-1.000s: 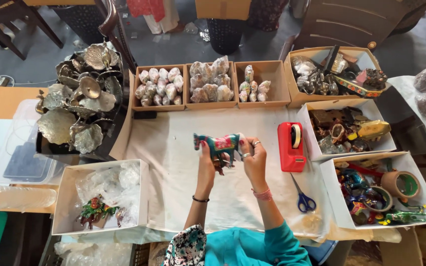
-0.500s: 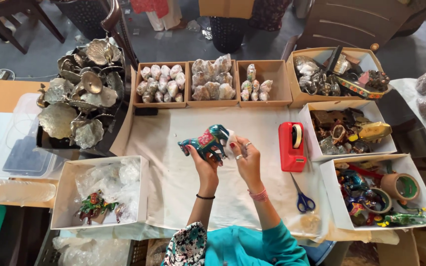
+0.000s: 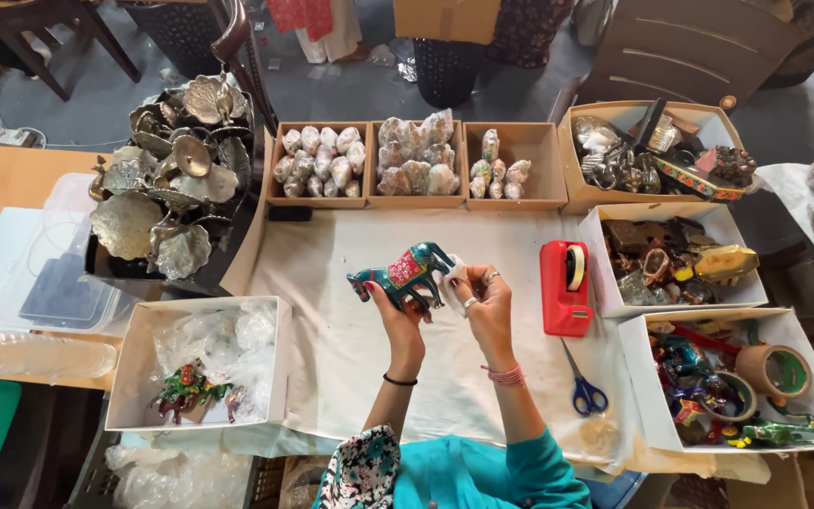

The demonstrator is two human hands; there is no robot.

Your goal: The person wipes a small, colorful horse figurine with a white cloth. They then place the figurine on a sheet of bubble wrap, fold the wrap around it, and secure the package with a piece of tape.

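While both hands are raised over the middle of the white cloth [image 3: 332, 377], the left hand [image 3: 398, 316] grips a teal painted horse figurine [image 3: 405, 273] from below, fingers curled around its belly and legs. The horse has a red saddle patch and lies tilted, one end toward 9 o'clock and the other toward 3 o'clock. The right hand [image 3: 484, 302] sits just beside it at 3 o'clock, fingertips pressed together and pinching a small pale scrap [image 3: 454, 275] against the horse's end there; what the scrap is cannot be told. Rings show on that hand and pink bangles on its wrist.

At 3 o'clock of the hands, a red tape dispenser [image 3: 565, 287] stands on the cloth, and blue-handled scissors [image 3: 584, 388] lie at 5 o'clock. At 12 o'clock, 3 wooden trays [image 3: 418, 162] in a row hold small wrapped pieces. At 10 o'clock, a heap of silver-coloured metal dishes [image 3: 167, 179] fills a dark tray. At 8 o'clock, a white box [image 3: 202, 363] holds clear wrapping and another painted figurine. Well apart at 2 to 4 o'clock, 3 open boxes [image 3: 708, 377] carry mixed painted ornaments and rolls of brown tape.
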